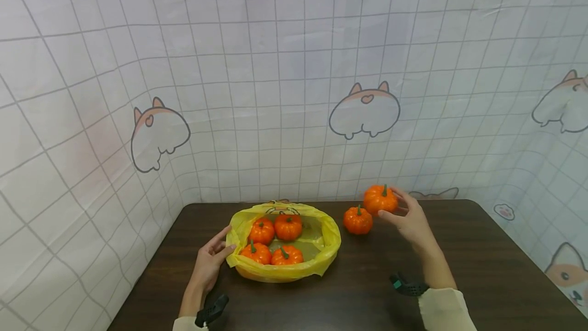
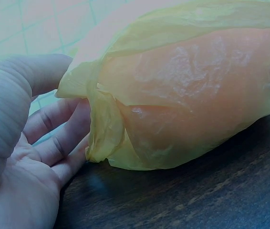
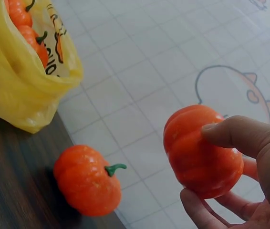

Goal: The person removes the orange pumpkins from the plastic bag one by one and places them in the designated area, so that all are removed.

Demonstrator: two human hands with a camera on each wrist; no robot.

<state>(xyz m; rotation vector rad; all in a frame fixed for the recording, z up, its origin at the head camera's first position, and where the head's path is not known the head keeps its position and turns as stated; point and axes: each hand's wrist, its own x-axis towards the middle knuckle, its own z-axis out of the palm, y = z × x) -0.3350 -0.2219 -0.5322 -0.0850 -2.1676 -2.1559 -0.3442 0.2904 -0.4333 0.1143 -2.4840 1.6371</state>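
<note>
A yellow plastic bag (image 1: pixel 294 272) sits wide-mouthed on the table with several small orange pumpkins (image 1: pixel 288 227) inside. At its left rim my left hand (image 1: pixel 209 264) holds the bag's edge; in the left wrist view, the bag's folds (image 2: pixel 106 124) hide the fingertips. My right hand (image 1: pixel 411 221) grips another small pumpkin (image 1: pixel 380 199) between thumb and fingers, raised above the table, its green stem upward in the head view. Just left of and below it, one more pumpkin (image 3: pixel 88 180) rests on the tabletop, apart from the hand.
The dark wooden table (image 1: pixel 367 295) reaches back to a white gridded cloth (image 1: pixel 294 91) with cartoon dogs, which also hangs along both sides. Dark bands with devices (image 1: pixel 409 286) are worn on both wrists.
</note>
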